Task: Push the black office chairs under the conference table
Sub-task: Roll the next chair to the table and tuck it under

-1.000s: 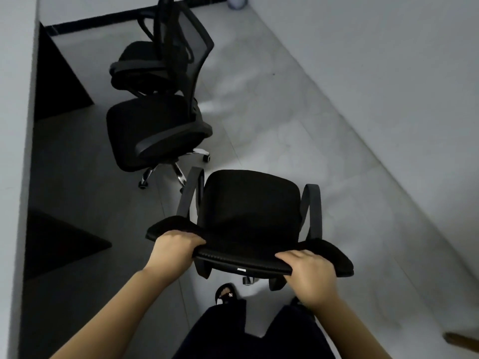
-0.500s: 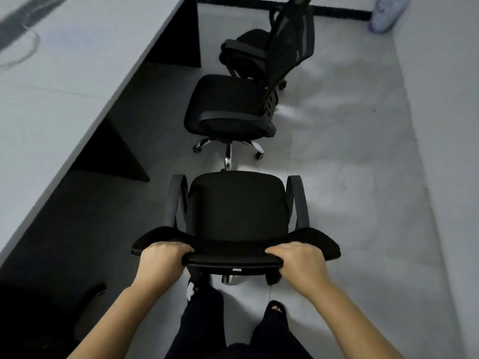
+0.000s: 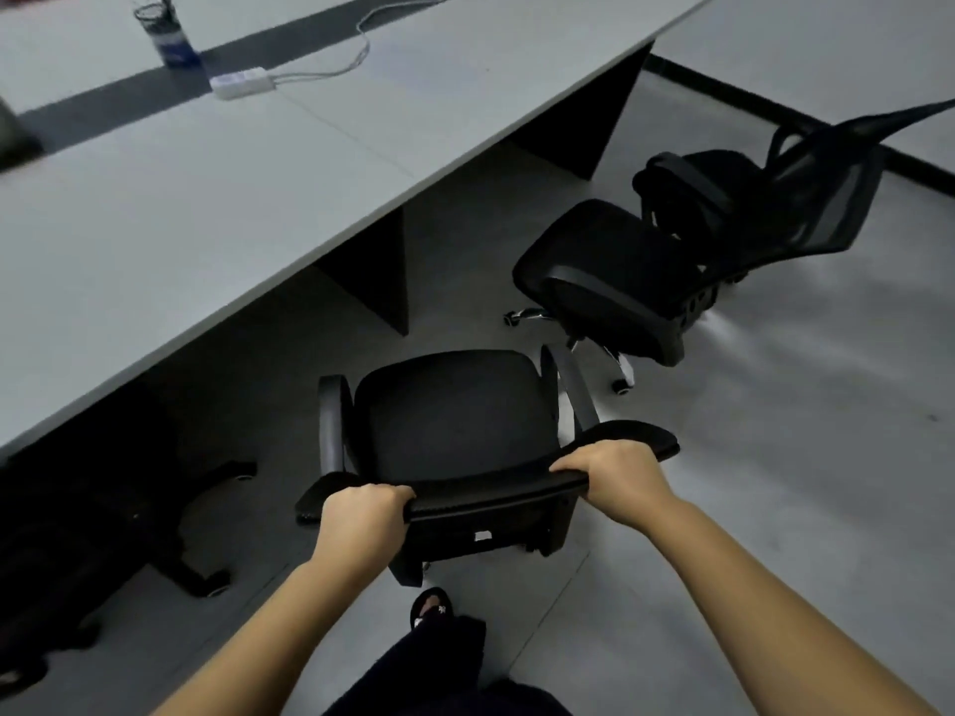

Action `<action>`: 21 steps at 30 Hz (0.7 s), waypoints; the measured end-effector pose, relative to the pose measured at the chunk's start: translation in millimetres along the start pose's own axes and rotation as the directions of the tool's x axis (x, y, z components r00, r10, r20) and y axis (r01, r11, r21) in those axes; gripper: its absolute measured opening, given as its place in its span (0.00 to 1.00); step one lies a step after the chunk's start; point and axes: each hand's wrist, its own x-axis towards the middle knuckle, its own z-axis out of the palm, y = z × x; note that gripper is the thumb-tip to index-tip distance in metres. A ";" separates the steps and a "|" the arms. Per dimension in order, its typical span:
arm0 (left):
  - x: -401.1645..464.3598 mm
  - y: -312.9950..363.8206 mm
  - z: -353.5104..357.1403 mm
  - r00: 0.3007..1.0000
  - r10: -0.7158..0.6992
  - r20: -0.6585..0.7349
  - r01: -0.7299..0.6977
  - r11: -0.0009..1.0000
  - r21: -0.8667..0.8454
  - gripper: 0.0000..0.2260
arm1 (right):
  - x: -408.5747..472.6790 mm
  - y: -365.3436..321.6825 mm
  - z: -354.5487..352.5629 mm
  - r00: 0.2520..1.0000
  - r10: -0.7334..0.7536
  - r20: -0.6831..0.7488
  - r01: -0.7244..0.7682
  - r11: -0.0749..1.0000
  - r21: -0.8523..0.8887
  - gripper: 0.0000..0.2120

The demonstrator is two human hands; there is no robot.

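- Left hand (image 3: pixel 362 519) curled over the top edge of the near black fabric office chair's (image 3: pixel 455 431) backrest, toward its left end; right hand (image 3: pixel 615 475) wrapped round the same edge toward the right end.
- Gripped at both ends, probably to steer as well as push: pressure on either side would turn the castors.
- Chair seat facing roughly 11 o'clock, toward the edge of the pale grey conference tabletop (image 3: pixel 232 209); seat front close to that edge but not yet beneath it, so the push looks unfinished.
- Dark bay under the tabletop between two black panel legs (image 3: pixel 377 281) lying ahead of the seat, seemingly the target gap.
- Second black mesh-backed office chair (image 3: pixel 646 271) standing out on the grey tiled floor (image 3: pixel 775 483) at about 1 o'clock, turned side-on to the tabletop, well apart from the held chair and awaiting its turn.
- At 8 o'clock, black castor legs (image 3: pixel 206 581) showing from under the tabletop, likely a chair already tucked in.
- On the tabletop at 11 o'clock, a white power strip (image 3: pixel 242 83) with trailing cord, and a mesh pen cup (image 3: pixel 165 33) just beyond it.
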 end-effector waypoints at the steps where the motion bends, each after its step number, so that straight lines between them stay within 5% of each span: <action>1: 1.0 -0.8 0.8 1.000 -0.021 -0.001 0.021 1.000 0.000 0.11 | 11.5 2.7 -2.7 1.000 -0.028 0.010 0.028 1.000 -0.003 0.14; 9: 19.4 -6.1 -1.8 0.984 -0.172 -0.038 0.170 0.984 -0.061 0.13 | 106.2 17.8 -19.1 0.962 -0.271 0.036 0.271 0.963 0.004 0.12; 21: 57.0 -47.9 -22.5 0.900 -0.401 -0.173 0.402 0.915 -0.030 0.06 | 238.2 -7.6 -30.7 0.781 -0.624 0.015 0.624 0.781 0.013 0.08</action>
